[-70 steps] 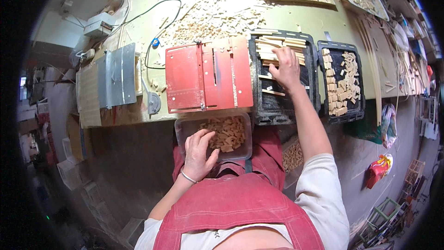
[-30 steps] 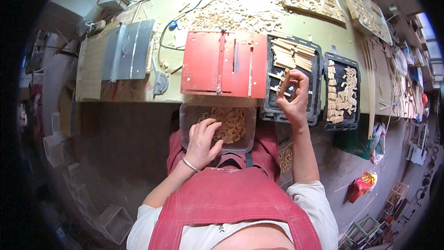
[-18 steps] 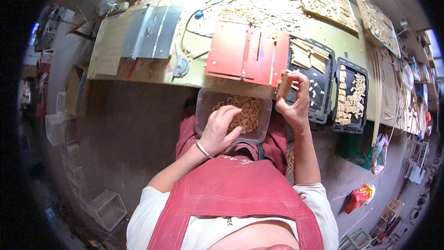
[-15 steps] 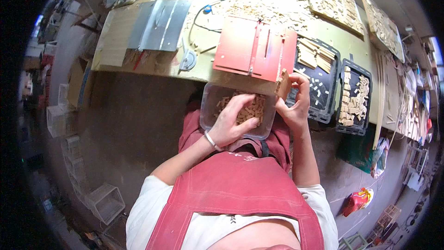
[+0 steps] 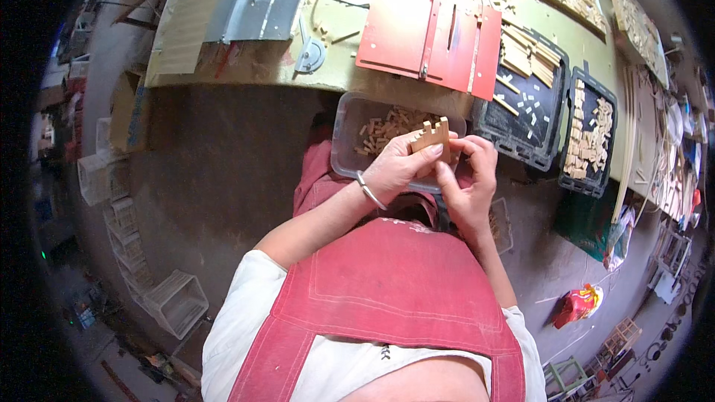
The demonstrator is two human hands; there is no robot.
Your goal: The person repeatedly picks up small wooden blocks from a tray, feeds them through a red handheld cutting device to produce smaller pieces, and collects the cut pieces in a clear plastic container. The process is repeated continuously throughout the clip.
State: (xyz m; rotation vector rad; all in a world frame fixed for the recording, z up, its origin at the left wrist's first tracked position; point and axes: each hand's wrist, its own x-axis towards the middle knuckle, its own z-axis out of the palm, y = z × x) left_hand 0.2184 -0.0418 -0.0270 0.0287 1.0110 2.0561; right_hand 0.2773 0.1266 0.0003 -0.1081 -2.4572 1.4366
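Both my hands meet over the near right part of a clear plastic bin that rests at my lap. Between them stands a bunch of small wooden strips, side by side, their top ends uneven. My left hand is closed around the strips from the left, with the thumb across their front. From the right, my right hand pinches at their lower end; its fingertips are partly hidden. Short wooden pieces lie loose in the bin.
Just beyond the bin, a red slotted saw table sits on the workbench. At its right are a black tray with wooden strips and a second black tray with small blocks. A grey slotted plate and a protractor gauge lie left.
My right hand has brought the wooden strips down and left over the bin. My left hand has risen out of the bin's pieces and closed on the strips. The view has shifted.
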